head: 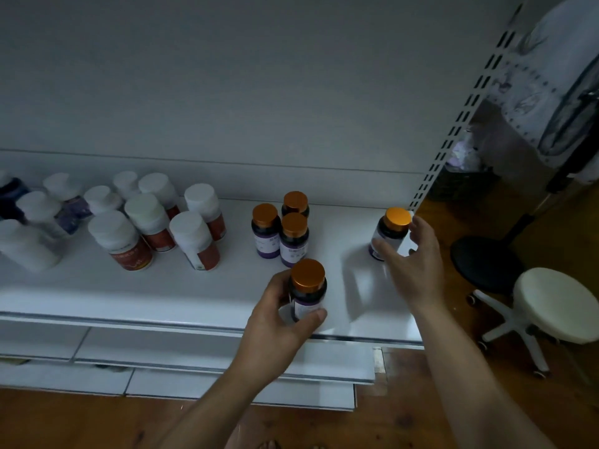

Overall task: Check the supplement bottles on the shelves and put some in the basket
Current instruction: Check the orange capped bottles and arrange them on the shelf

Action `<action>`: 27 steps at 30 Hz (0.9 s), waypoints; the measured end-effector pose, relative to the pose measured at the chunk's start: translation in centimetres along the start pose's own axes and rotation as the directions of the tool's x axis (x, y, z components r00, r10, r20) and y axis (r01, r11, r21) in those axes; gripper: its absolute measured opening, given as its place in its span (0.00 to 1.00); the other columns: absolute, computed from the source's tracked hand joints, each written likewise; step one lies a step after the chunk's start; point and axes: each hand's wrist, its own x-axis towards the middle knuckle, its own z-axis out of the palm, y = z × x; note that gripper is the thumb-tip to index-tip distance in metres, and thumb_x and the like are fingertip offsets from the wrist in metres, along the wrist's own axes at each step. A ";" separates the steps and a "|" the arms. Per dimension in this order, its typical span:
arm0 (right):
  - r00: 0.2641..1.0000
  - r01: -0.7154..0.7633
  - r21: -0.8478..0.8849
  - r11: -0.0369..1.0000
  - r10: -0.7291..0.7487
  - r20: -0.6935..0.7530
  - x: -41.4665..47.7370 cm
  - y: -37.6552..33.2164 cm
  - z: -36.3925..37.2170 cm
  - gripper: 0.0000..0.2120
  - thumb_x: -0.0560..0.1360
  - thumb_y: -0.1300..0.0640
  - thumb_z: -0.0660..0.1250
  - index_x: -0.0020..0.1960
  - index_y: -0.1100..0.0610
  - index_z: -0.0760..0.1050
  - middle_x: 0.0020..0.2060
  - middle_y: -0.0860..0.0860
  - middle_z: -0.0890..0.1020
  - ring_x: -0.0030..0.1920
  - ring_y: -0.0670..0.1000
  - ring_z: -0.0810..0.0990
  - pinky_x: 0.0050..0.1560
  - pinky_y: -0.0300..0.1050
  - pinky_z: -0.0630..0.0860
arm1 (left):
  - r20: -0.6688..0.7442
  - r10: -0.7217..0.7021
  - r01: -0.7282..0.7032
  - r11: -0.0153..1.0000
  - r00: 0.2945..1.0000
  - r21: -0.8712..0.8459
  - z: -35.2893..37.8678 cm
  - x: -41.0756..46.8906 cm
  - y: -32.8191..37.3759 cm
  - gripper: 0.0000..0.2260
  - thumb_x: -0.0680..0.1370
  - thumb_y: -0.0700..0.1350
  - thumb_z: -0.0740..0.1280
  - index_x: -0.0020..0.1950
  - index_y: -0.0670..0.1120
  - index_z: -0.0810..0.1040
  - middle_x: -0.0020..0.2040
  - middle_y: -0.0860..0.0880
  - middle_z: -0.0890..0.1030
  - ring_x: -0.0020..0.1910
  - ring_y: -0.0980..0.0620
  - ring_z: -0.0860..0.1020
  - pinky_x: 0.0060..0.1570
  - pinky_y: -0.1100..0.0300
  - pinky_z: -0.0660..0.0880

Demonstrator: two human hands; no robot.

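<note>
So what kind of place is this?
Probably a small shop or storeroom. There is a white retail shelf with a slotted upright, and it is stocked with groups of matching supplement bottles, some white-capped and some orange-capped.

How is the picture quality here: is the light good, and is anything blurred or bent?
Head view: dim overall, with a bright glare patch on the shelf beside the right hand; the white-capped bottles at the far left are blurred; the wide lens makes the slotted upright lean.
</note>
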 end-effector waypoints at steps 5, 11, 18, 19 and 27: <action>0.999 0.020 0.019 1.000 -0.020 0.032 0.5 0.4 0.7 0.25 0.71 0.56 0.74 0.66 0.54 0.72 0.59 0.50 0.78 0.61 0.52 0.76 0.52 0.45 0.70 | -0.040 -0.017 0.017 1.000 0.999 0.002 -0.7 -0.2 -0.7 0.23 0.72 0.47 0.75 0.64 0.57 0.72 0.58 0.61 0.79 0.60 0.60 0.76 0.62 0.58 0.72; 0.999 -0.030 0.028 0.999 0.028 0.046 -1.7 -0.2 0.0 0.23 0.71 0.53 0.75 0.63 0.53 0.74 0.56 0.49 0.81 0.56 0.50 0.78 0.51 0.44 0.69 | -0.124 -0.021 0.019 1.000 0.992 -0.014 -1.7 0.2 -1.5 0.25 0.72 0.44 0.75 0.67 0.54 0.71 0.62 0.56 0.77 0.61 0.58 0.75 0.60 0.65 0.71; 0.986 -0.069 0.112 0.991 0.050 0.158 -7.4 -2.0 -1.4 0.23 0.70 0.53 0.76 0.62 0.49 0.75 0.53 0.44 0.82 0.52 0.41 0.79 0.48 0.38 0.73 | -0.180 -0.057 0.032 0.990 0.982 -0.140 -2.5 3.4 -1.5 0.20 0.73 0.35 0.72 0.60 0.53 0.73 0.53 0.56 0.80 0.46 0.70 0.79 0.46 0.73 0.75; 0.983 -0.068 0.120 0.990 0.045 0.180 -7.9 -2.3 -1.6 0.23 0.70 0.53 0.76 0.63 0.49 0.75 0.53 0.44 0.82 0.52 0.40 0.78 0.48 0.36 0.72 | -0.186 -0.055 0.027 0.989 0.981 -0.147 -2.6 3.8 -1.5 0.20 0.73 0.34 0.72 0.59 0.53 0.73 0.52 0.58 0.80 0.45 0.71 0.78 0.44 0.76 0.74; 0.961 -0.048 0.133 0.990 0.010 0.276 -11.3 -4.3 -2.4 0.20 0.70 0.50 0.75 0.59 0.42 0.74 0.54 0.39 0.81 0.54 0.44 0.80 0.55 0.43 0.76 | -0.131 -0.009 -0.010 0.990 0.991 -0.143 -3.1 5.3 -2.3 0.25 0.72 0.37 0.74 0.67 0.46 0.70 0.64 0.49 0.78 0.62 0.50 0.77 0.59 0.61 0.75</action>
